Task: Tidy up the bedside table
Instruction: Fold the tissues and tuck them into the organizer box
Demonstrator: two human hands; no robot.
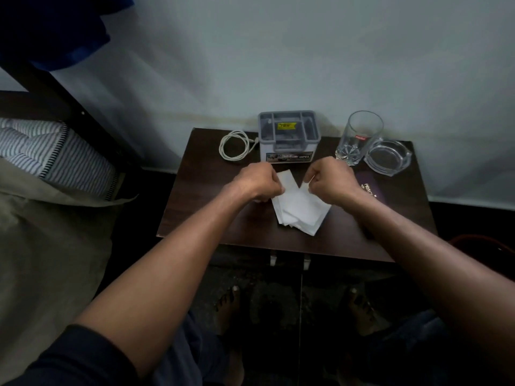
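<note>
I see the dark wood bench (pixel 200 207) against the wall, and on it, at the back, a grey organiser box (pixel 288 137) whose top compartments hold only a yellow label, as far as I can tell. The drinking glass (pixel 359 137) and glass ashtray (pixel 388 157) beside it look empty. A coiled white cable (pixel 235 146) lies left of the box. At centre, white paper sheets (pixel 299 210) lie on the bench — my left hand (pixel 257 181) and right hand (pixel 330 181) each have a closed grip on an upper edge. A dark booklet (pixel 370 188) is half hidden by my right wrist — its print unreadable.
</note>
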